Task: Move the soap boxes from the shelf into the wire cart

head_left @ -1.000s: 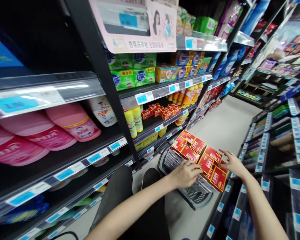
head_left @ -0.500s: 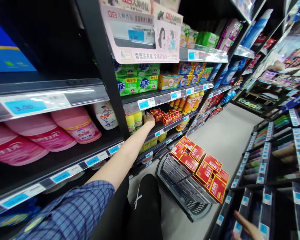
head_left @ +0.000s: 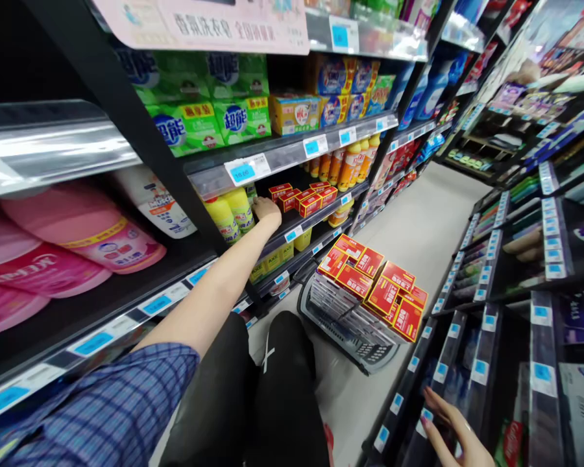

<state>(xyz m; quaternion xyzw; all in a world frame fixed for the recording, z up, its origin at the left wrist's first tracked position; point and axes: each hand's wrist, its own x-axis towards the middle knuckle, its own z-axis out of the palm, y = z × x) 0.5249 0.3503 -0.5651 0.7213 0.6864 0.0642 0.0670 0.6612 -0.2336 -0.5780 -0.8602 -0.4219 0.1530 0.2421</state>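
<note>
My left hand (head_left: 267, 211) reaches into a shelf, between yellow-capped bottles (head_left: 237, 206) and small red boxes (head_left: 311, 205). Its fingers show only in part; they look stretched out and I see nothing held in them. The nearest red boxes lie just right of the hand, in loose rows. At the lower right, my right hand (head_left: 455, 433) is open with fingers spread, in front of the opposite shelves and holding nothing. On the floor between the hands stands a grey shopping basket (head_left: 343, 324), piled with larger red boxes (head_left: 382, 293) edged in yellow.
A black shelf edge with price tags (head_left: 247, 170) runs above my left hand. Green soap packs (head_left: 187, 126) stand over it, and pink bottles (head_left: 92, 240) lie to the left. Shelves (head_left: 491, 324) line the right side. The grey floor (head_left: 413, 201) leads away between them.
The view has shifted closer to the left shelf, so the goods look larger. My left hand stays beside the small red boxes. More of my right hand now shows, its fingers spread.
</note>
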